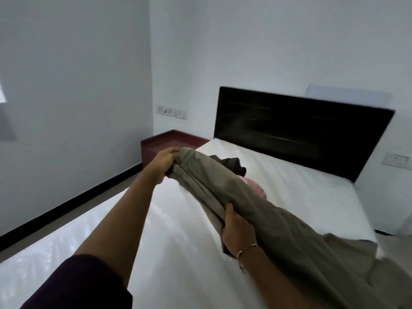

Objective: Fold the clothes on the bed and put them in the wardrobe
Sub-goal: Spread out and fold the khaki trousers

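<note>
The olive-green garment (256, 204) ran as a long, gathered band from the middle of the frame down to the lower right, held above the white bed (178, 230) and not lying flat on it. It looked like trousers, though the bunching hid the cut. The left hand (166, 162), reaching out to the centre of the frame, had its fingers curled round the far end of the cloth, what seemed the waistband. The right hand (237, 230), lower and right of centre, gripped the cloth partway along, its thumb over the upper edge; a thin bracelet (246, 249) sat at that wrist.

Beyond the garment, near the middle of the frame, a dark garment (231, 163) and a pink one (257, 188) lay on the bed, both apparently unfolded. The dark headboard (301, 128) stood at centre right. No wardrobe was in view.

By my reading the folding of this first piece was in hand, at the stage of straightening it out. The next move would call for laying it flat on the bed with the legs aligned, then doubling it over.
</note>
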